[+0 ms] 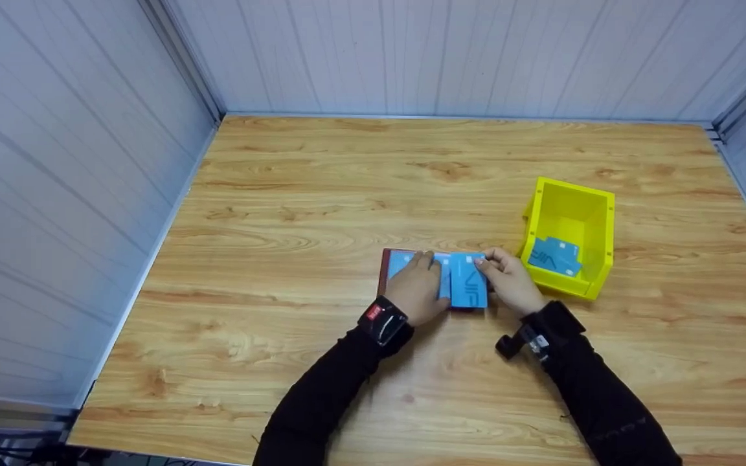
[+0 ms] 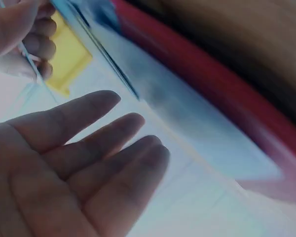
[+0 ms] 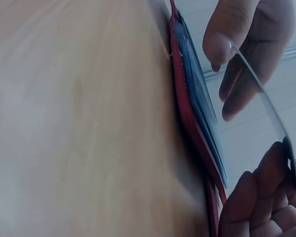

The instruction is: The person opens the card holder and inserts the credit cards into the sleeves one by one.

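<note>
A blue card (image 1: 469,281) with dark VIP lettering stands over the right part of a card holder (image 1: 384,272) with a red cover and bluish leaves. My right hand (image 1: 508,279) pinches the card by its right edge; the right wrist view shows the card (image 3: 266,98) edge-on, raised off the holder. My left hand (image 1: 416,291) lies over the holder's middle, its fingers extended. In the left wrist view, the left hand's fingers (image 2: 103,148) are straight beside the leaves. Its thumb is near the card's left edge; contact is unclear.
A yellow bin (image 1: 596,194) stands to the right, just beyond my right hand. Several blue cards (image 1: 554,255) lie inside at its near end. The wooden table (image 1: 295,188) meets pale panel walls (image 1: 360,58) at the back and sides.
</note>
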`<state>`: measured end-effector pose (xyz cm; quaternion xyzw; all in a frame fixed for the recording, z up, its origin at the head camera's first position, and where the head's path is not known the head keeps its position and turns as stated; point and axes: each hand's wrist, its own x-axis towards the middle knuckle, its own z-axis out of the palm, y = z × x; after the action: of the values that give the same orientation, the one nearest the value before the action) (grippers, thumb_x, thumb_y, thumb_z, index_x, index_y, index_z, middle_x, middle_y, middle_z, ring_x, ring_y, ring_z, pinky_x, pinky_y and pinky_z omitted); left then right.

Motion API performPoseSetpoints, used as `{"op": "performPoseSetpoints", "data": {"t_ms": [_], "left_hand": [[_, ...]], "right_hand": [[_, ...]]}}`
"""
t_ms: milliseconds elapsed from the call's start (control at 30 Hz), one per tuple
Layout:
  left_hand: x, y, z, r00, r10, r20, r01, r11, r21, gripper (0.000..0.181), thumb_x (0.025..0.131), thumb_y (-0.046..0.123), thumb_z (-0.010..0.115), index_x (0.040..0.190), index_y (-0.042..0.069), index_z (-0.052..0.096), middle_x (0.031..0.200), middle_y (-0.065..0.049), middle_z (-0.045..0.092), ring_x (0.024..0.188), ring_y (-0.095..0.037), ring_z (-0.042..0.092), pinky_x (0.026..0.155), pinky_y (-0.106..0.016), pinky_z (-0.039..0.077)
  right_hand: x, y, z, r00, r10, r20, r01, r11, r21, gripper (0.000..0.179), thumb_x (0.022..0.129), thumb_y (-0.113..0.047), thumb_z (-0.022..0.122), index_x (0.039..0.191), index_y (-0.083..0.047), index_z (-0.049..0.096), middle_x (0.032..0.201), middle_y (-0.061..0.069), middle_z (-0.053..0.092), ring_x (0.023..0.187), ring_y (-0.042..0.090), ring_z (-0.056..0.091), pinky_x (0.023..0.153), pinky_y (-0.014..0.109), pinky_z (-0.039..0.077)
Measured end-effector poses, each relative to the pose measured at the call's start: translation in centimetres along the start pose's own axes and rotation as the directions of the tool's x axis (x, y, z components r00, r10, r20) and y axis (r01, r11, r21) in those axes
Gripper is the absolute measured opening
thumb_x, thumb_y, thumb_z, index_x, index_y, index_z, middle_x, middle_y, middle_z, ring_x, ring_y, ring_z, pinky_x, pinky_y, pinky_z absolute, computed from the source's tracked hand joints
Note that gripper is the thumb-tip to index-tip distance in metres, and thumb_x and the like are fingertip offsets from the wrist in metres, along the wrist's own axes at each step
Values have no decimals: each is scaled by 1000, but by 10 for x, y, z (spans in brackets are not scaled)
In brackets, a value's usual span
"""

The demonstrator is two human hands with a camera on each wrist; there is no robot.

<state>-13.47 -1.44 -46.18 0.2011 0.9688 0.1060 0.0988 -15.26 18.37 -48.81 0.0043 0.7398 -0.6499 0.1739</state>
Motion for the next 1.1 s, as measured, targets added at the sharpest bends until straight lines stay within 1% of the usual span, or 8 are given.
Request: {"op": "performPoseSetpoints", "data": {"t_ms": [267, 400, 500, 567, 667, 867, 1000, 1100], "left_hand": [[12, 13, 7, 999, 3, 43, -6, 997, 77, 79, 83, 46, 72, 142, -1, 47, 150, -18, 44, 141, -31, 42, 109, -38, 44], [14, 14, 10, 999, 1, 34, -3, 996, 87, 86, 81, 50, 73, 144, -2, 45, 150, -19, 44, 140, -31, 44, 104, -39, 49], [12, 13, 8, 1000, 6, 23, -8, 998, 69, 84, 82, 47, 72, 143, -4, 45, 149, -19, 45, 139, -29, 44, 102, -39, 50], [10, 12, 6, 1000, 15, 28, -15, 999, 35, 81, 83, 43, 71, 143, -4, 45, 149, -19, 45, 139, -29, 44, 105, -38, 49], [7, 9, 0, 998, 31, 57, -28, 998, -58, 79, 86, 41, 68, 144, -5, 42, 150, -20, 43, 141, -29, 42, 110, -38, 43], [-2, 5, -10, 996, 67, 61, -52, 975, -215, 73, 91, 34, 61, 148, -5, 36, 150, -22, 44, 140, -28, 43, 116, -35, 36], [-8, 1, -16, 997, 56, 46, -40, 953, -302, 70, 91, 25, 58, 149, -4, 33, 150, -19, 44, 140, -25, 43, 116, -34, 36], [-10, -5, -20, 999, 19, 31, -6, 922, -387, 73, 88, 19, 57, 151, -3, 29, 152, -18, 43, 141, -21, 41, 116, -34, 35]], "right_hand": [[0, 2, 3, 999, 14, -33, -13, 1000, 23, 13, 104, -19, 46, 104, -7, 52, 77, -8, 61, 69, 6, 57, 63, 20, 48], [0, 2, 4, 999, 7, -44, -5, 998, 64, 11, 104, -17, 47, 103, -7, 53, 77, -8, 63, 70, 5, 59, 64, 20, 49], [-1, 1, 6, 999, 13, -45, -8, 996, 93, 12, 104, -16, 46, 102, -6, 53, 78, -8, 64, 71, 5, 60, 64, 20, 50], [-1, -1, 6, 999, 25, -47, -20, 995, 100, 13, 104, -16, 45, 103, -6, 53, 80, -9, 66, 73, 5, 61, 66, 20, 51], [-2, -2, 5, 997, 41, -63, -35, 995, 88, 14, 105, -17, 44, 104, -6, 52, 83, -10, 65, 76, 4, 60, 68, 19, 50], [-2, -5, 2, 994, 78, -80, -72, 995, 75, 14, 105, -19, 43, 106, -7, 51, 85, -11, 64, 79, 2, 59, 70, 18, 48], [-3, -7, 1, 991, 105, -80, -98, 992, 83, 15, 104, -20, 45, 107, -7, 51, 85, -11, 65, 78, 2, 60, 71, 18, 50], [-2, -8, 2, 990, 116, -82, -109, 990, 85, 15, 104, -20, 45, 107, -7, 52, 85, -10, 66, 79, 3, 61, 71, 18, 51]]}}
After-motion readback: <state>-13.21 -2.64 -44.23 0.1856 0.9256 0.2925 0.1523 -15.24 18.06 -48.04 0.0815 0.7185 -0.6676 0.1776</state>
